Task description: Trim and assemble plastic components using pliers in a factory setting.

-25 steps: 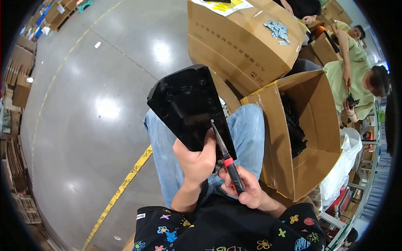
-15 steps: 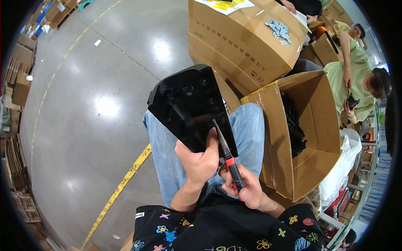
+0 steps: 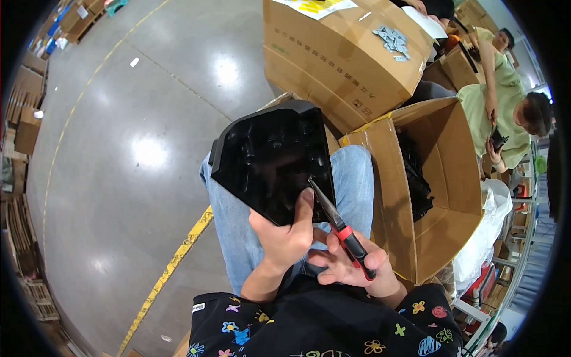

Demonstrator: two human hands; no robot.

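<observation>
Shell [image 3: 273, 162], black and glossy, lies over the person's knees [image 3: 355, 181], hollow side up. At its near edge, the left hand [image 3: 282, 238] pinches the rim, thumb pressed on the inner face and the other fingers mostly hidden underneath, presumably to brace the shell beside the tool tip. Pliers [image 3: 336, 220], long-nosed with red-and-black handles, slant in from the shell's near right; their tip is at its inner face, just beyond the left thumb (whether it touches, I cannot tell). The right hand [image 3: 354, 265] holds the handles loosely, thumb over them and fingers partly spread below, perhaps to shift the grip.

By count: one shell, one pair of pliers, two hands. Right of the shell stands one open carton [image 3: 380, 202] with black parts [image 3: 419, 190] inside, too jumbled to count. Beyond the shell, one larger carton [image 3: 333, 65] bears a pile of grey pieces [image 3: 391, 41], overlapping past counting, probably set up there for easy reach.
</observation>
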